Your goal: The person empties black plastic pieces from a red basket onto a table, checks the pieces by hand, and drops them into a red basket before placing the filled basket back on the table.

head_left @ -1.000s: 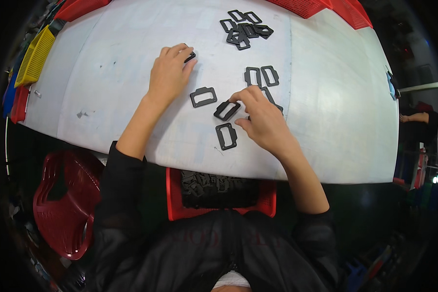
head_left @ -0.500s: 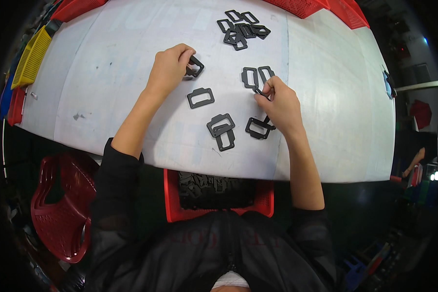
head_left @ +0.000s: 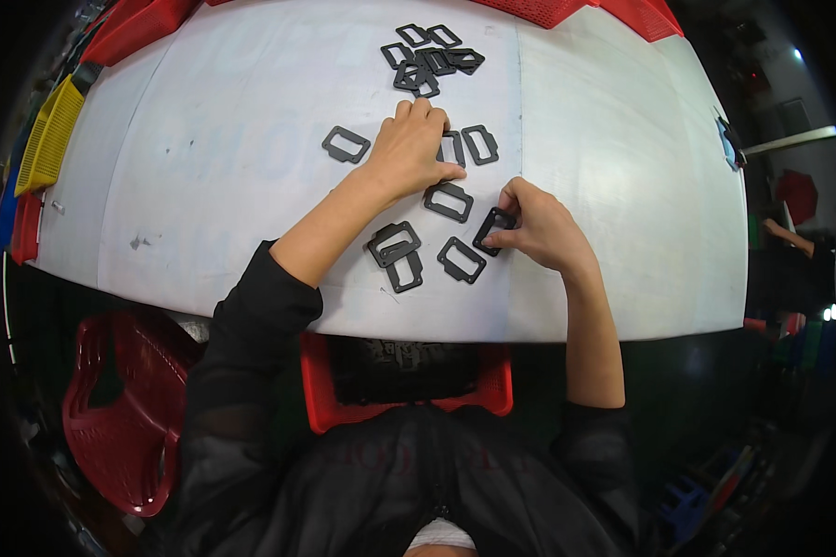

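Observation:
My right hand (head_left: pixel 541 223) pinches a black rectangular frame (head_left: pixel 481 230) by its right side, thumb below and fingers above. My left hand (head_left: pixel 404 150) reaches to mid-table, its thumb and fingers closed about another black frame (head_left: pixel 460 149) that it partly covers. Just right of this lies a similar frame (head_left: pixel 480 127). Below the left thumb is a flat frame (head_left: pixel 447 216), and a further frame (head_left: pixel 455 272) rests nearer the table edge. Two overlapping frames (head_left: pixel 379 249) lie beneath my left forearm's right side. A single frame (head_left: pixel 340 154) sits left of my left hand.
A loose pile of black frames (head_left: pixel 434 62) lies at the far middle of the white table (head_left: pixel 232 186). Red baskets (head_left: pixel 539 11) line the far edge, a yellow basket (head_left: pixel 54 130) the left. A red crate (head_left: pixel 318 385) of dark parts stands below the near edge, a red chair (head_left: pixel 121 427) at left.
My left hand has moved right from the frame it held to one near mid-table. My right hand has come down and now grips a frame lower right. The view has shifted slightly.

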`<state>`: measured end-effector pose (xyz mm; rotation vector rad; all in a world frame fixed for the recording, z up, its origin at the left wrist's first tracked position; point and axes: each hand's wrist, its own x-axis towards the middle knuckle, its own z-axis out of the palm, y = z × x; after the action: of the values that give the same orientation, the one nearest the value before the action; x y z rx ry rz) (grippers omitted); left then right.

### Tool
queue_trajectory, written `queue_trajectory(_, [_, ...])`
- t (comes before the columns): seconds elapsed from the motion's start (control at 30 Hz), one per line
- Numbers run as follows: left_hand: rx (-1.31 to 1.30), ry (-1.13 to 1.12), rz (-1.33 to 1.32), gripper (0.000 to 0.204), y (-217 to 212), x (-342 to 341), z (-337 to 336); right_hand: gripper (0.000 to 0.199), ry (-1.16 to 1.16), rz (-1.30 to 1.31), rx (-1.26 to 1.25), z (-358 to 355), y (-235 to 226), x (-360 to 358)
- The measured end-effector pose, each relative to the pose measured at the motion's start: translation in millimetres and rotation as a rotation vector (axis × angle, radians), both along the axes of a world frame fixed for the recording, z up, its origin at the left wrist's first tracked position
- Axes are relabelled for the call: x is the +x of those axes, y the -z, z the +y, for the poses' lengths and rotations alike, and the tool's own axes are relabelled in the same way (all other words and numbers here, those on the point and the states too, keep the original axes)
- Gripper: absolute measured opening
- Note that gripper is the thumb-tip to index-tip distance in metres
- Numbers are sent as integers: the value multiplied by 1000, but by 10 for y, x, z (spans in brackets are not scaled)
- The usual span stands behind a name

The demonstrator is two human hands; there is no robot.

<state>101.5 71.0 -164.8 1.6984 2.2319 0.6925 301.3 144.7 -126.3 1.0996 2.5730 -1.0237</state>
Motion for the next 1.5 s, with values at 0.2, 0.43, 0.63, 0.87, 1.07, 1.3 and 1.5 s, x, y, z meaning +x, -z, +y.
queue_trajectory(0.2, [86,-28,-250,37,-12,-11,40,36,-82,192,455,-85,96,88])
queue_trajectory(0.43, [125,186,138,24,-14,47,-371,38,110,278,365,198,165,-308])
queue_trajectory(0.63, [296,9,22,27,-43,-303,-527,42,184,159,307,447,318,-614])
queue_trajectory(0.87, [117,7,178,42,280,-566,-744,55,-162,599,509,214,516,-322])
queue_trajectory(1.07, [65,183,203,55,263,90,-890,69,-310,421,628,-340,672,-143])
queue_trajectory(1.3, [92,227,-161,40,-25,701,-1837,56,-463,463,275,-1176,369,617])
queue_trajectory(1.5, [376,24,-74,23,-197,-108,-749,27,-317,745,431,11,186,-344])
